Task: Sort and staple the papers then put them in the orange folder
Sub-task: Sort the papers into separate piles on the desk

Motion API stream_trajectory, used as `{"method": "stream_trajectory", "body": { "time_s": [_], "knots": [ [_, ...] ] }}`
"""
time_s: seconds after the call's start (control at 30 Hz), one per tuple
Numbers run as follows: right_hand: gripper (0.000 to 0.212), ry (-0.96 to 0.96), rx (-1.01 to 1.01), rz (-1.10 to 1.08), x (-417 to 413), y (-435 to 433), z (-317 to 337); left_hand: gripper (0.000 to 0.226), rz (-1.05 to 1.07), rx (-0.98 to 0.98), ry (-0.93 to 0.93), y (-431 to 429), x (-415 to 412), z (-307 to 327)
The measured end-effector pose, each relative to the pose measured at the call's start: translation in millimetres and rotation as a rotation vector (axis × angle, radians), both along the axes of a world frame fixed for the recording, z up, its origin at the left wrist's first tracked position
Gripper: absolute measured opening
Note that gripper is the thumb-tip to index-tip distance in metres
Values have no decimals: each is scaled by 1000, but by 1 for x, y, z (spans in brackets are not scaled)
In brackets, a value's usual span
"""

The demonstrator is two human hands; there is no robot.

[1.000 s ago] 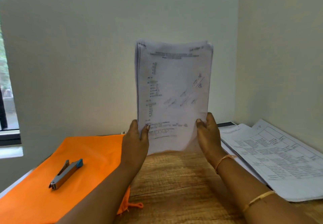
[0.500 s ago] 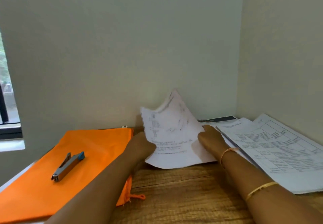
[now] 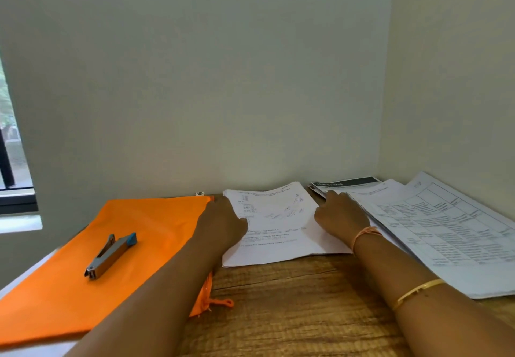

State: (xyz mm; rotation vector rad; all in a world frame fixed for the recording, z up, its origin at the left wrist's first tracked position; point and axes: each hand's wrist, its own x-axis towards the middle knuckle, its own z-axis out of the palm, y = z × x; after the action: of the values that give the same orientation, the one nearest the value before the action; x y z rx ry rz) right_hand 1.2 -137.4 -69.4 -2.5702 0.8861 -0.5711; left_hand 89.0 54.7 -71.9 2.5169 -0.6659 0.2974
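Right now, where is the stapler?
In the head view the stapler lies at lower left on the orange folder, left of the left hand and apart from the paper stack.

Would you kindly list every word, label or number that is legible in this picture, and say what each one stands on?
"LIVING ROOM": white letters on the dark band of the black-headed sheet at the back right.
Middle paper stack: print and handwriting, too blurred to read.
Table-printed sheets on the right: too small to read.
Stapler and orange folder: no text visible.
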Motion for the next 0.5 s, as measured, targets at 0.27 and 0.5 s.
{"method": "stream_trajectory", "body": {
  "time_s": [0.27, 0.5],
  "knots": [
    [32, -21, -21, 91, 4, 2, -5, 50, -79, 70, -51, -4, -10, -2],
    [42, 11, 47, 151, 4, 5, -7, 53, -29, 16, 80, -3, -8, -7]
  ]
}}
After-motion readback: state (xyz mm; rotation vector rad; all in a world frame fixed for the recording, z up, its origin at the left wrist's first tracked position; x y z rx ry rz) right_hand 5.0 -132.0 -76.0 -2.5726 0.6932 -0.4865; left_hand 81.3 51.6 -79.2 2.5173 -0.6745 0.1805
